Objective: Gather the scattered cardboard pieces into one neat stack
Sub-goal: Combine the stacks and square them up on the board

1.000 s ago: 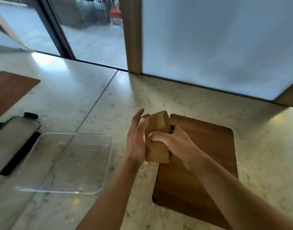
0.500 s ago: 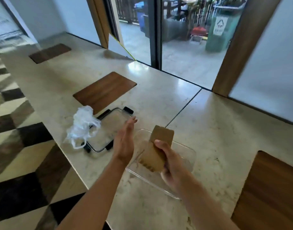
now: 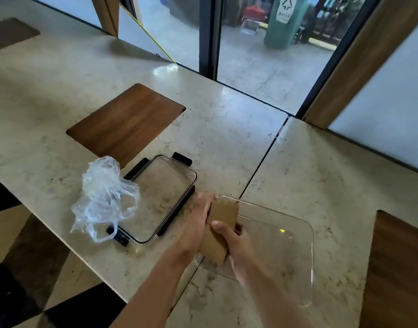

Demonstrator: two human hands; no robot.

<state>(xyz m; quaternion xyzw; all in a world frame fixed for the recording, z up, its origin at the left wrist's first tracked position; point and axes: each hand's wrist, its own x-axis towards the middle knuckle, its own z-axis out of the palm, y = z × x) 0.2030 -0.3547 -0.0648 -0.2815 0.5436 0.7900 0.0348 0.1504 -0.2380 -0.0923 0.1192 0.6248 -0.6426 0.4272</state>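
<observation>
Half a second ago the left hand hovered apart from the cardboard stack; it now lies flat, fingers straight, against the stack's left edge. The right hand grips the stack from the right, thumb across its front face, holding it upright over the near-left corner of the clear plastic container. The view has also swung down and closer to the counter.

The stone counter drops off at 7 o'clock, its edge running just below the hands. At 10 o'clock from the stack lies the clear lid with black clips, a crumpled plastic bag on its left end. A wooden board lies farther off at 11 o'clock, another board at 3 o'clock. Bare counter spreads at 1 o'clock, towards the glass door.
</observation>
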